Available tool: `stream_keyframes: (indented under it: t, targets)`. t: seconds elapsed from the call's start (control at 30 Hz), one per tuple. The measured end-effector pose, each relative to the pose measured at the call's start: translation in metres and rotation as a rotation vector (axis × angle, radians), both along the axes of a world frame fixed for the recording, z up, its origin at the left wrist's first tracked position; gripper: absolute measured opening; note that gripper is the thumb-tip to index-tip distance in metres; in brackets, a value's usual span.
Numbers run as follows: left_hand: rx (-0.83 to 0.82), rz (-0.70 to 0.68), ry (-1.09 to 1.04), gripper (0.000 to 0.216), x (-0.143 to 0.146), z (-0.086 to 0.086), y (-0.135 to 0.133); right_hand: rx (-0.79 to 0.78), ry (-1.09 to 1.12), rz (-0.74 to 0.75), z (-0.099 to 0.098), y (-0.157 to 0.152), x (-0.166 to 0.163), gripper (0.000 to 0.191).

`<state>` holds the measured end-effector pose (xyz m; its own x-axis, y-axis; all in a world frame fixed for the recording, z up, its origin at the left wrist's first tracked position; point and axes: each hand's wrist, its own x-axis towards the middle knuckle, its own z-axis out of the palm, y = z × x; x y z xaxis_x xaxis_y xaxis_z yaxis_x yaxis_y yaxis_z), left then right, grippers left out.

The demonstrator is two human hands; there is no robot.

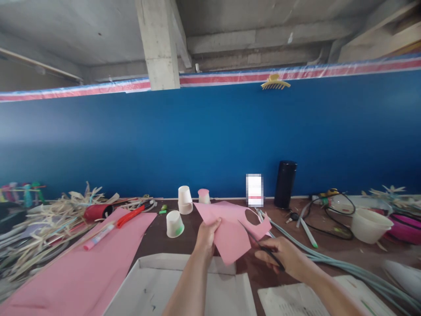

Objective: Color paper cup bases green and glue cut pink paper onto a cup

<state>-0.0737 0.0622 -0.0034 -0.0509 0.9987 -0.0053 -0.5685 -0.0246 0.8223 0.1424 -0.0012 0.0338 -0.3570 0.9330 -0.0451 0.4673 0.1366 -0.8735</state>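
My left hand (208,237) grips a sheet of pink paper (232,237) by its left side, thumb on top. A round hole is cut out near the sheet's right end. My right hand (279,253) is closed around the handles of dark scissors (272,255). Their blades reach into the paper's lower right part, where a cut runs toward the middle. Both hands are above the dark table, partly over an open white cardboard box (184,292).
Paper cups (174,224) stand beyond the box. At left, a large pink sheet (82,272) bears a glue stick (98,237) and red-handled tool (130,216), near paper strips (49,219). At right are a black bottle (285,184), grey cables (345,267) and a white bowl (371,226).
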Motion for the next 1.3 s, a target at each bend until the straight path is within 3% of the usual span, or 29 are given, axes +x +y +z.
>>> stream_keyframes:
  t: [0.37,0.73,1.1,1.3]
  targets:
    - [-0.018,-0.029,0.110,0.041,0.001,0.003,-0.005,-0.060,-0.036,0.028,0.001,-0.001,0.004,0.035]
    - [-0.021,-0.052,0.151,0.038,0.002,0.007,-0.007,0.011,-0.043,0.069,-0.007,0.002,0.009,0.033]
    - [-0.019,-0.102,0.150,0.038,-0.001,0.007,-0.007,-0.004,-0.096,0.070,0.010,-0.005,0.008,0.035]
    - [-0.014,-0.115,0.154,0.038,-0.002,0.009,-0.009,-0.029,-0.102,0.067,0.005,-0.003,0.011,0.037]
